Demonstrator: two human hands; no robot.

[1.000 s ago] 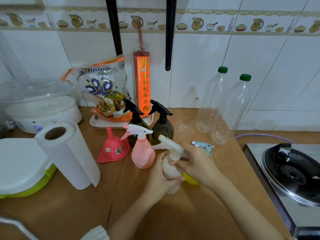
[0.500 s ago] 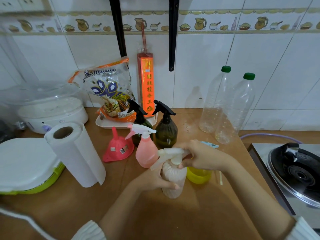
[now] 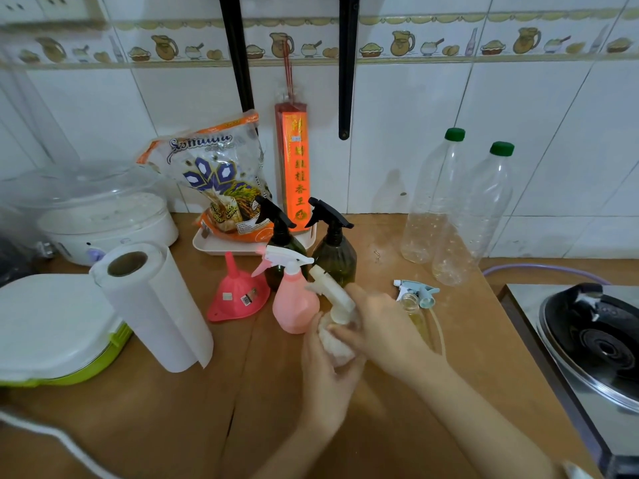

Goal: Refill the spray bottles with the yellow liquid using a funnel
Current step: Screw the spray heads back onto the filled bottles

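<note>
While the left hand (image 3: 328,368) grips the white spray bottle (image 3: 337,344) upright on the bench (image 3: 173,420), the right hand (image 3: 380,326) pinches its trigger head (image 3: 332,290), beside the pink funnel (image 3: 238,292).

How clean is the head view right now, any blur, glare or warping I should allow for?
Head view: the right hand and left hand on the white spray bottle are smeared by motion; the paper towel roll and pink funnel read sharp; wide-angle warping bends the wall tiles at the edges; light is soft, with mild glare on the stove.
</note>
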